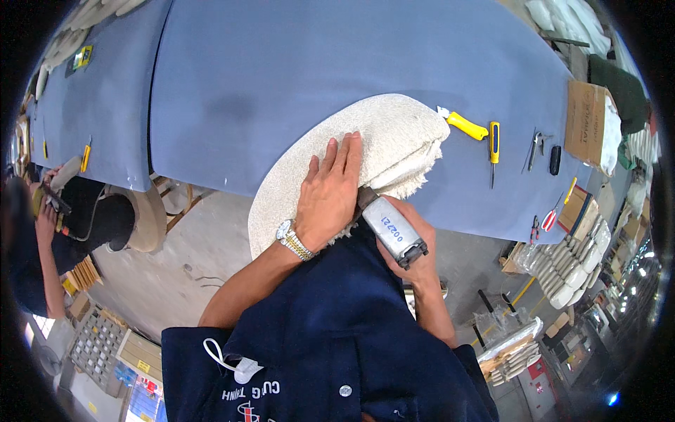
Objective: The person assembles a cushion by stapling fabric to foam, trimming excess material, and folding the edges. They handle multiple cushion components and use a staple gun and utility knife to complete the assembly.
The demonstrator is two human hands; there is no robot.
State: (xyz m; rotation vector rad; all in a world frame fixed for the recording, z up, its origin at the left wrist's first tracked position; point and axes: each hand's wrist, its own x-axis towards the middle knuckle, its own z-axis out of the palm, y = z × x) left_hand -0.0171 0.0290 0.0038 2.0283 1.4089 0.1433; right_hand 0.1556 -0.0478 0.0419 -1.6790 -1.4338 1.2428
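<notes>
A rounded cushion piece (394, 116) covered in cream textured fabric lies at the near edge of the blue table, partly hanging over it. My left hand (330, 183) rests flat on its top, fingers stretched out. In my right hand (415, 235) is a staple gun (395, 231) with a grey metal body. Its nose points at the fabric's frayed, folded near edge, beside my left hand. Whether the nose touches the fabric I cannot tell. My right fingers are mostly hidden behind the tool.
Right of the cushion lie a yellow-handled cutter (467, 126), a yellow screwdriver (495, 144), pliers (538, 144) and a black oblong object (555, 160). A cardboard box (587, 123) stands at the right edge. Another person (42, 232) works at the left table.
</notes>
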